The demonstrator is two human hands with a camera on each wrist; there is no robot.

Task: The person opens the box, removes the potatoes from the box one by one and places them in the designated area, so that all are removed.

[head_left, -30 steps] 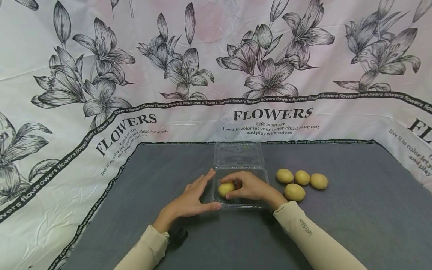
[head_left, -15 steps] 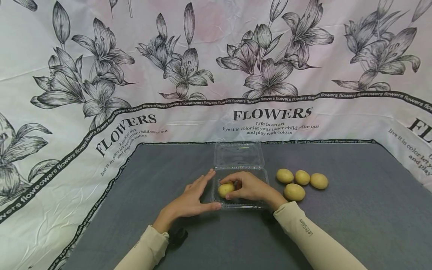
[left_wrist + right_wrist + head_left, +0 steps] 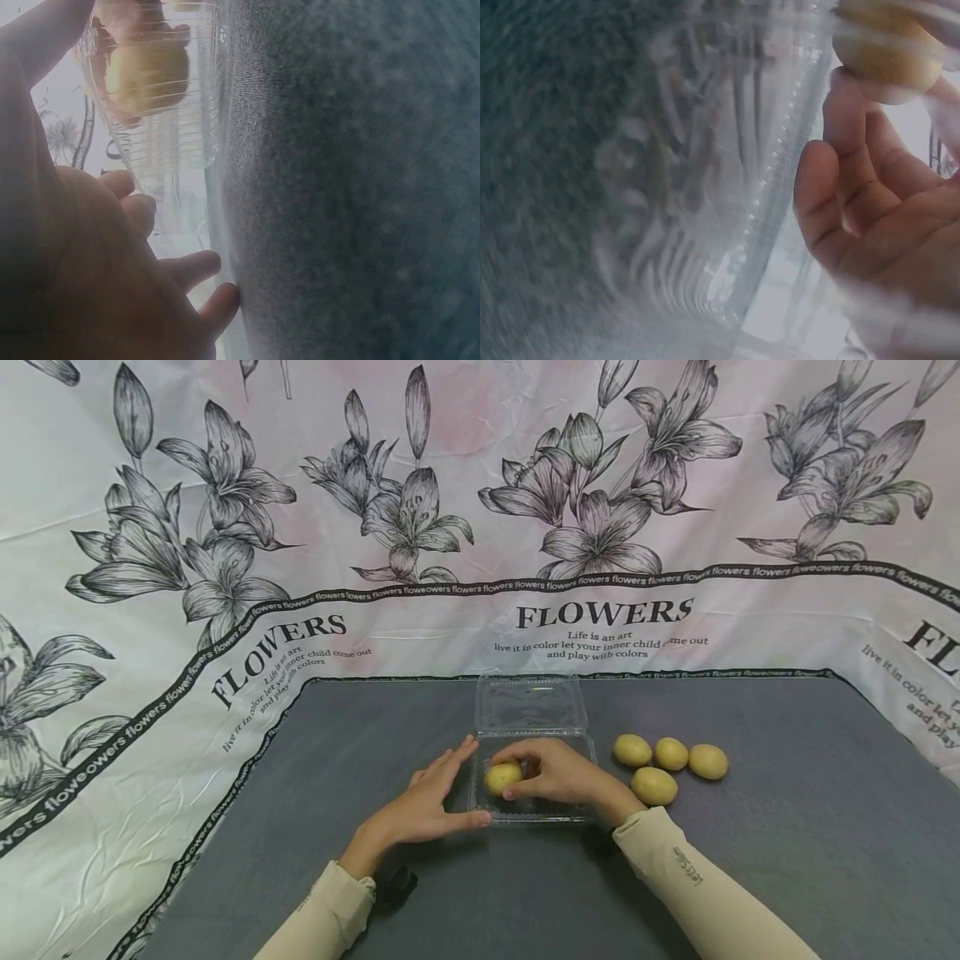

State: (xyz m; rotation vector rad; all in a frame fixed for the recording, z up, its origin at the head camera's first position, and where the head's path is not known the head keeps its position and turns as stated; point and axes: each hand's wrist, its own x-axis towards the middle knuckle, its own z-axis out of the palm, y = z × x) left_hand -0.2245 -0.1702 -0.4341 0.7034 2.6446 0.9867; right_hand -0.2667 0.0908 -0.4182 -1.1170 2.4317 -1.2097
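A clear plastic clamshell box [image 3: 562,811] stands in the middle of the table, its lid [image 3: 531,704] raised at the back. My right hand [image 3: 558,772] reaches into the box and holds a yellow potato [image 3: 501,779] between thumb and fingers, near the left wall. In the right wrist view the potato [image 3: 891,52] sits at the fingertips, seen through the plastic. My left hand [image 3: 423,797] is spread beside the box, its thumb at the front left corner and its straight fingers along the left side. The left wrist view shows the box wall [image 3: 169,135] close by that hand.
Several potatoes [image 3: 654,787] lie grouped on the grey table [image 3: 750,852] right of the box, close to my right wrist. A dark object [image 3: 396,887] is under my left wrist. Behind the table hangs a flower-printed cloth [image 3: 450,635].
My right hand has risen very slightly with the potato in its grip. The left hand stays where it was, and so does the box.
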